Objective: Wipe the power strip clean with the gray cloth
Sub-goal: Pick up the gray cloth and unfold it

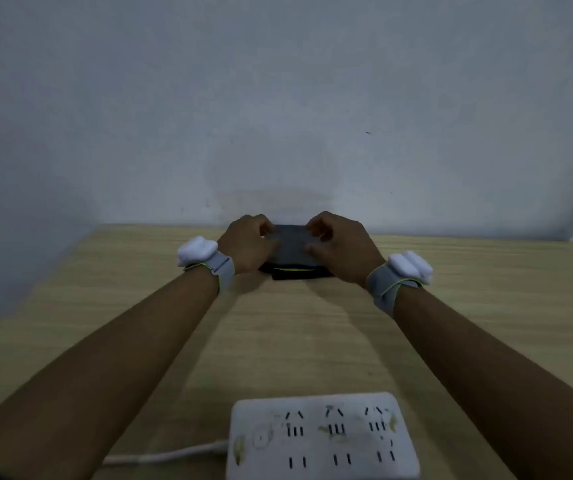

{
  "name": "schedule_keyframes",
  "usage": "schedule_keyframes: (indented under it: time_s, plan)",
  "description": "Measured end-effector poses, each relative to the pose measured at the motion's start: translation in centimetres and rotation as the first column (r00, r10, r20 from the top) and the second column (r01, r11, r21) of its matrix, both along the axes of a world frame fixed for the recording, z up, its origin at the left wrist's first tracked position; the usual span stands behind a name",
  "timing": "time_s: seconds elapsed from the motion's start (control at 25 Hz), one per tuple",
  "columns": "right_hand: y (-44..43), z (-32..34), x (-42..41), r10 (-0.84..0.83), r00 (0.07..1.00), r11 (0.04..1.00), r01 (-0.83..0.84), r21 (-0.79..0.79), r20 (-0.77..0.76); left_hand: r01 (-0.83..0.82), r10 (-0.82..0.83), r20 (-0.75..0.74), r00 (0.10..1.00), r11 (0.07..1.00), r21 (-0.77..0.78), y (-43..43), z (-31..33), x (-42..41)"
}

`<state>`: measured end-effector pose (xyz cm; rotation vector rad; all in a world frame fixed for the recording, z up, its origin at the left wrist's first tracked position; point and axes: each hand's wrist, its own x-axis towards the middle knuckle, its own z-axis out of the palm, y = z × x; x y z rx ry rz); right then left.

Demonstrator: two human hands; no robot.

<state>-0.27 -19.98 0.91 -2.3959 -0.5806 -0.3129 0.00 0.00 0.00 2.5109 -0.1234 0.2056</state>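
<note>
A white power strip (323,441) lies at the near edge of the wooden table (278,334), with yellowish smears on its face and its white cord (163,457) running off to the left. The folded gray cloth (292,249) rests near the far edge by the wall. My left hand (247,245) pinches its left side and my right hand (342,249) pinches its right side, fingers curled onto the top layer. A darker layer with a yellow-green edge (295,271) shows beneath the cloth.
A plain gray wall (278,116) rises right behind the table's far edge. Both wrists carry gray straps with white devices (196,251) (411,266). Bare wood lies between the cloth and the power strip.
</note>
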Motion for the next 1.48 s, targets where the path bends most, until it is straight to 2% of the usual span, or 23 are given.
schedule_keyframes:
  time_s: [0.08,0.2,0.36,0.48,0.6,0.8,0.92,1.04,1.16,1.36,1.48]
  plan:
    - [0.7,-0.6,1.7,-0.019,0.999,0.997,0.016,-0.070,-0.033,-0.091,0.091,-0.026,0.995,0.996,-0.004,0.1,-0.6,1.7]
    - [1.5,-2.0,3.0,-0.039,0.993,0.988,0.022,-0.152,-0.108,-0.115,0.109,-0.137,0.985,0.993,-0.040,-0.1,-1.7,3.2]
    - [1.8,-3.9,3.7,-0.067,0.988,0.982,0.041,-0.183,-0.136,-0.171,0.132,-0.193,0.972,0.964,-0.205,-0.3,-2.6,4.7]
    - [1.6,-4.0,3.6,-0.083,0.987,0.991,0.067,-0.117,-0.140,-0.242,0.166,-0.212,0.963,0.880,-0.408,-1.0,-2.7,4.9]
    - [1.5,-3.5,3.2,-0.054,0.985,0.998,0.048,-0.042,-0.161,-0.253,0.135,-0.227,0.964,0.723,-0.643,-1.9,-2.3,4.6]
    - [1.5,-2.4,0.8,-0.023,0.989,0.994,0.039,0.106,-0.147,-0.142,0.014,-0.157,0.988,0.514,-0.846,-2.5,0.1,1.9]
    - [1.5,-1.1,-1.4,-0.027,0.998,0.976,0.040,0.216,-0.064,-0.056,-0.084,-0.096,0.992,0.393,-0.918,-2.5,1.8,-0.8]
    - [1.4,0.6,-4.1,-0.026,0.999,0.934,0.016,0.356,0.023,0.024,-0.158,-0.028,0.987,0.316,-0.948,-2.6,3.4,-3.5]
    - [1.0,2.4,-7.5,0.004,0.999,0.860,-0.021,0.509,0.035,0.113,-0.223,0.052,0.974,0.272,-0.956,-3.2,4.6,-6.7]
    - [0.2,4.1,-11.6,-0.035,0.990,0.827,-0.048,0.560,0.135,0.287,-0.351,0.205,0.913,0.198,-0.937,-4.8,5.8,-11.0]
    - [-0.8,5.2,-13.8,-0.088,0.971,0.808,-0.060,0.587,0.221,0.391,-0.325,0.302,0.896,0.256,-0.884,-6.0,7.2,-13.3]
